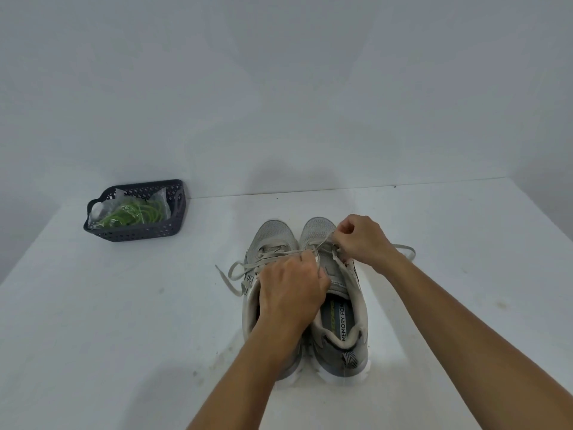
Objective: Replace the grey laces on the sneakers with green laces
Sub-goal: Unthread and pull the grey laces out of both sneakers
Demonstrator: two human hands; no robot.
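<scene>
Item: pair of grey sneakers, standing side by side and touching on a white table (124, 321), toes pointing to the far side, heels near the viewer, right of the table's centre.

Right sneaker (339, 293): mesh toe, pale collar, insole printed MEMORY FOAM plainly legible. Its grey lace (403, 248) is partly loosened; one end runs out to the right behind the right wrist and lies on the table.

Left sneaker (273, 240): largely covered by the left hand and forearm; toe and upper eyelets visible. Its own grey lace (235, 271) trails off to the left, the flat end resting on the table.

Left hand (291, 287): back of hand upward, fingers curled down over the gap between the two tongues, pinching a lace strand at the right sneaker's eyelets (the fingertips themselves are hidden under the knuckles).

Right hand (361, 238): fingers bent tightly in, thumb and forefinger nipping the lace over the far end of the right sneaker's lacing.

Green laces (136, 212): coiled in clear plastic wrapping inside a dark perforated basket (139, 232) with handle cut-outs, at the far left of the table, well apart from the sneakers.

Surround: plain pale wall (279, 88) behind the table's far edge.
</scene>
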